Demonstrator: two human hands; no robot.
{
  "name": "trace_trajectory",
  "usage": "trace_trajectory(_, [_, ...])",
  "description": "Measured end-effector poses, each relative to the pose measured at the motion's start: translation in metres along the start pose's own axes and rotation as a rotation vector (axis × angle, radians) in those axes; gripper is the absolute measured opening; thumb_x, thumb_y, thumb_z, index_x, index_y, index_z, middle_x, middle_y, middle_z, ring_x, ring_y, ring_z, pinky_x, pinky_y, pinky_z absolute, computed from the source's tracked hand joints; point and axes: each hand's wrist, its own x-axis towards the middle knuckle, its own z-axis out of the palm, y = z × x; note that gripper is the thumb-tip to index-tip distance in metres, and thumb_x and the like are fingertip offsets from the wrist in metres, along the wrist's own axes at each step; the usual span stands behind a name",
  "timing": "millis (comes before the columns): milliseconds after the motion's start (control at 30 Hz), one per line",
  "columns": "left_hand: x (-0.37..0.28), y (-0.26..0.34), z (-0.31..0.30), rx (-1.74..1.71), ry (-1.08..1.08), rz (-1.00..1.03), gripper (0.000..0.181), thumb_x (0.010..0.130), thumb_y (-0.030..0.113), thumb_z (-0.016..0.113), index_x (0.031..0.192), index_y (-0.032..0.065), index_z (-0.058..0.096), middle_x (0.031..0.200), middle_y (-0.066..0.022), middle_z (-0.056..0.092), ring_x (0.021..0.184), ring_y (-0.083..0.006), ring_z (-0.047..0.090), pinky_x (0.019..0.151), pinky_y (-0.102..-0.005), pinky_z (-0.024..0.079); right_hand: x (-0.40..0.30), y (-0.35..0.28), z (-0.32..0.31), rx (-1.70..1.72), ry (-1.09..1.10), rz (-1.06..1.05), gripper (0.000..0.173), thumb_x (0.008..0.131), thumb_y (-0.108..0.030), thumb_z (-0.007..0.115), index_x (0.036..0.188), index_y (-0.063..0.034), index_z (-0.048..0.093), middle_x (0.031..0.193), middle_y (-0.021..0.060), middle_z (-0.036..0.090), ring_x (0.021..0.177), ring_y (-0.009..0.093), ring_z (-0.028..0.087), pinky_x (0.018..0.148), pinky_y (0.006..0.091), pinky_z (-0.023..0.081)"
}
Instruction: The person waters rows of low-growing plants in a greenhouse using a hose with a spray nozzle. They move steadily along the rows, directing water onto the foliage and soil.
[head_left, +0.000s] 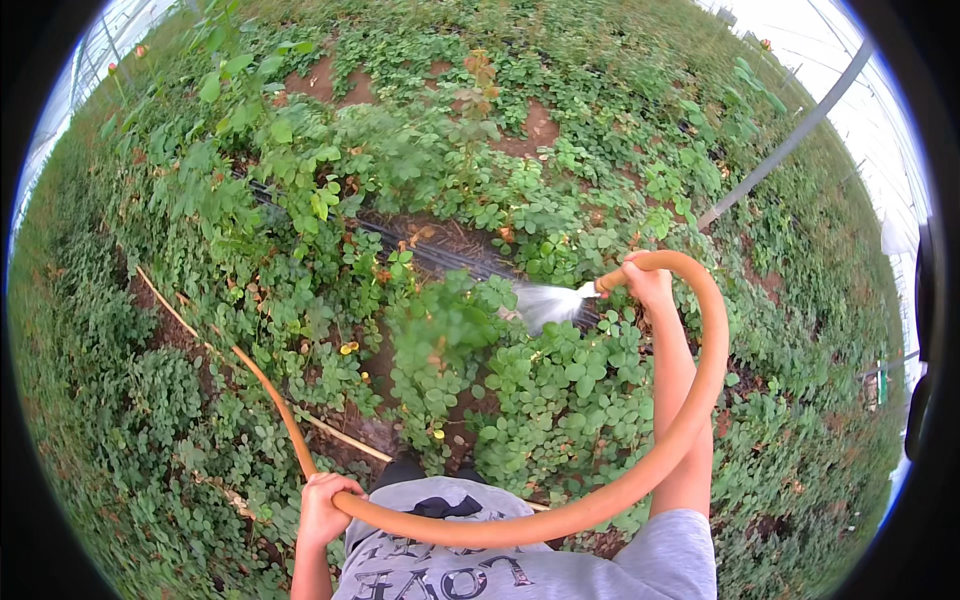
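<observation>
My right hand (646, 283) grips an orange rubber hose (716, 322) close to its tip, at the right of centre. From the pale nozzle (587, 291) a fan of water (551, 304) sprays leftward over low leafy plants (450, 322). The hose loops around my right forearm and passes in front of my grey shirt. At the lower left my left hand (324, 501) is closed around the same hose, which runs on up and left into the foliage.
Black irrigation tubes (435, 253) run over bare soil beyond the spray. A metal post (787, 139) slants up at the right. Thin pale hoses or canes (345, 438) lie among the plants near my legs. Greenhouse sheeting (877, 97) borders the dense planting.
</observation>
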Motion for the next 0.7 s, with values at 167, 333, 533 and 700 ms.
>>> trace_trajectory(167, [-0.002, -0.003, 0.007, 0.002, 0.002, 0.007, 0.019, 0.062, 0.008, 0.084, 0.070, 0.0051, 0.067, 0.066, -0.0067, 0.065, 0.066, -0.0257, 0.062, 0.073, -0.0351, 0.046, -0.003, 0.002, -0.027, -0.110, 0.030, -0.017, 0.026, 0.082, -0.020, 0.069, 0.102, -0.0056, 0.063, 0.085, 0.0019, 0.064, 0.070, 0.009, 0.059, 0.061, 0.0280, 0.048])
trace_trajectory(333, [0.007, -0.005, 0.004, -0.016, -0.032, 0.004, 0.016, 0.063, 0.009, 0.082, 0.069, 0.0081, 0.067, 0.066, -0.0043, 0.063, 0.067, -0.0257, 0.060, 0.072, -0.0361, 0.043, 0.007, -0.030, 0.013, 0.143, 0.058, 0.067, 0.026, 0.084, -0.022, 0.067, 0.105, -0.0072, 0.063, 0.087, 0.0022, 0.062, 0.075, 0.011, 0.061, 0.060, 0.0291, 0.051])
trace_trajectory(533, [0.019, -0.002, -0.001, -0.028, -0.043, -0.007, 0.016, 0.063, 0.008, 0.082, 0.069, 0.0070, 0.067, 0.066, -0.0051, 0.064, 0.067, -0.0257, 0.060, 0.070, -0.0364, 0.043, 0.003, -0.057, 0.027, 0.321, 0.065, 0.197, 0.025, 0.083, -0.022, 0.068, 0.106, -0.0119, 0.062, 0.095, 0.0021, 0.061, 0.080, 0.012, 0.062, 0.064, 0.0275, 0.052])
trace_trajectory(700, [0.024, -0.002, 0.009, -0.022, -0.098, 0.027, 0.015, 0.063, 0.007, 0.081, 0.070, 0.0077, 0.067, 0.069, -0.0061, 0.065, 0.069, -0.0263, 0.061, 0.072, -0.0364, 0.044, -0.002, -0.006, -0.030, -0.011, 0.148, 0.039, 0.020, 0.082, -0.020, 0.067, 0.099, -0.0098, 0.064, 0.082, 0.0015, 0.061, 0.078, 0.013, 0.060, 0.061, 0.0302, 0.048])
